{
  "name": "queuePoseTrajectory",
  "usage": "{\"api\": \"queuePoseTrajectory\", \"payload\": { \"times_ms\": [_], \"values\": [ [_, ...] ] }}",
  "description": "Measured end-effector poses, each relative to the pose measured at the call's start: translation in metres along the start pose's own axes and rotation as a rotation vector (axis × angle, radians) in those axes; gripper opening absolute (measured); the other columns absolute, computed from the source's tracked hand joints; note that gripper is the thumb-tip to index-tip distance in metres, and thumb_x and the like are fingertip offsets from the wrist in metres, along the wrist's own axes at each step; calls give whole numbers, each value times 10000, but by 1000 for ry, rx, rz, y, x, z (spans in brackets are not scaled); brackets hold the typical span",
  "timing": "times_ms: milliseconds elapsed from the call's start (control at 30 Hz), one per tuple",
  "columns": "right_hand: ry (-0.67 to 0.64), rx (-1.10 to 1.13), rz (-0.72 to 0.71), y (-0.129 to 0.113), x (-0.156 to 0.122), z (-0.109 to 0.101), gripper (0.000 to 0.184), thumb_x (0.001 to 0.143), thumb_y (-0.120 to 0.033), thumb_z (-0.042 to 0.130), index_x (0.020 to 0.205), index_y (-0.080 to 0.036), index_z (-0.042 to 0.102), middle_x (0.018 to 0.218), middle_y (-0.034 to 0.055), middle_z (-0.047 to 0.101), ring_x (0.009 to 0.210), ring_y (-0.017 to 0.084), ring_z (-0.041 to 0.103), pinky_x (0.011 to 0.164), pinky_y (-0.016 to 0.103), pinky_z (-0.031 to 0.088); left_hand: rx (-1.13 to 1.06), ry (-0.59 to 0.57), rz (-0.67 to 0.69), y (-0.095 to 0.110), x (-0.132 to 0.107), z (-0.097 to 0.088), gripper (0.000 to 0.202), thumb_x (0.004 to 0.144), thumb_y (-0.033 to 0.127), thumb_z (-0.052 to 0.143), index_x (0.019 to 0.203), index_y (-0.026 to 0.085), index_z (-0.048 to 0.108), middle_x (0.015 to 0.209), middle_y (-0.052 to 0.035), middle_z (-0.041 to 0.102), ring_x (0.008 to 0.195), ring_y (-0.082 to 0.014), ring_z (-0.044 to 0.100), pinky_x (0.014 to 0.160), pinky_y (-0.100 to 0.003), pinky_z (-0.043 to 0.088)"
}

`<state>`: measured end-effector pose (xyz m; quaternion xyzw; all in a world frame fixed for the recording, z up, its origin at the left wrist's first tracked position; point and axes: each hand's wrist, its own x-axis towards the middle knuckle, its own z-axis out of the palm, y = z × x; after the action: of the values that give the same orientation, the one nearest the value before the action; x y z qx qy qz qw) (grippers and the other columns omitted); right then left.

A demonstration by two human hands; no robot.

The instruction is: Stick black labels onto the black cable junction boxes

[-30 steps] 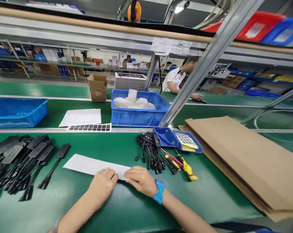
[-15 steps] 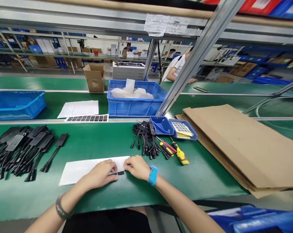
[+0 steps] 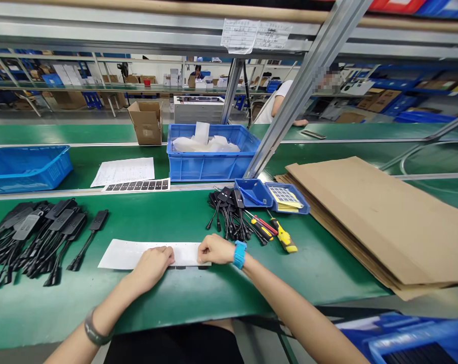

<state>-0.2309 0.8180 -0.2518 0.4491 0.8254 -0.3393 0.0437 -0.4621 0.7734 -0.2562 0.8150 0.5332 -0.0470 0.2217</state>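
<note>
A long white strip of backing paper point(image 3: 126, 254) lies flat on the green bench in front of me, with small black labels peeking out under its near edge. My left hand point(image 3: 153, 263) rests on the strip near its middle, fingers curled down onto it. At the strip's right end my right hand point(image 3: 213, 249), with a blue wristband, has its fingers closed in a pinch on the paper's edge.
A pile of black cable parts point(image 3: 35, 235) lies at the left. A bundle of black cables point(image 3: 231, 217), screwdrivers point(image 3: 278, 233) and a small blue tray point(image 3: 270, 194) sit ahead. Stacked cardboard sheets point(image 3: 376, 217) fill the right. Blue bins point(image 3: 211, 156) stand behind; another person works beyond.
The view has tilted down. The white strip now lies straighter and square to me, and both hands have slid with it, the right hand now at its right end.
</note>
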Motion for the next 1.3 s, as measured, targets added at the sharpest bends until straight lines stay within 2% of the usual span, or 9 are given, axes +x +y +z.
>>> {"api": "queuePoseTrajectory", "payload": {
  "times_ms": [200,300,400,567,700,800,933,1067,1300],
  "values": [
    [156,-172,75,-19,0,6,209,902,-155,549,987,-100,731,1033,200,724,897,274,686,734,297,436,-112,17,-28,-4,10,0,229,963,221,391,891,170,603,897,-95,708,834,-246,656,730,-306,397],
    [105,-168,-55,-26,6,13,166,873,-233,641,1001,-163,720,1045,127,727,933,252,669,734,273,421,-197,7,-20,4,5,-3,228,949,211,402,880,174,616,855,-68,710,795,-219,649,705,-283,395],
    [46,-121,-193,-22,17,22,100,891,-234,626,907,-193,716,955,52,731,868,198,650,690,247,379,-277,-26,5,8,-10,-13,179,924,244,464,909,185,632,847,-30,711,770,-183,642,689,-248,405],
    [-36,-23,-236,-9,26,19,106,900,-210,613,835,-199,696,780,-9,686,721,136,579,636,216,325,-314,8,-9,-18,-36,-21,134,823,300,615,860,189,680,920,-36,707,829,-191,626,720,-250,403],
    [-67,-56,-201,-19,22,11,120,893,-179,594,849,-199,704,776,4,696,705,144,580,617,224,311,-308,-2,-70,-41,-34,-10,215,854,334,571,756,202,709,757,-13,716,711,-171,624,639,-247,356],
    [-16,-120,-174,-31,19,14,109,900,-223,608,885,-196,712,858,38,731,756,172,625,611,243,308,-301,-6,-88,-42,-27,-5,216,851,331,568,741,205,705,710,-4,708,679,-165,618,619,-244,337],
    [76,-195,-160,-33,22,24,168,940,-242,574,856,-189,709,900,60,746,815,197,659,627,267,302,-294,0,-105,-39,-31,-17,201,859,324,567,782,188,692,735,-29,706,683,-180,614,617,-250,341],
    [40,-167,-181,-20,30,25,154,937,-253,588,850,-204,706,901,43,752,827,201,664,621,269,287,-292,-53,-40,-57,-47,-30,106,815,284,642,767,203,690,808,-2,701,711,-155,613,634,-223,368],
    [-44,-63,-218,-12,36,15,120,921,-216,579,865,-202,684,834,28,712,787,182,618,631,252,297,-198,60,-113,-77,-54,-18,243,958,261,407,882,170,619,914,-69,606,790,-201,592,716,-287,388]
  ]
}}
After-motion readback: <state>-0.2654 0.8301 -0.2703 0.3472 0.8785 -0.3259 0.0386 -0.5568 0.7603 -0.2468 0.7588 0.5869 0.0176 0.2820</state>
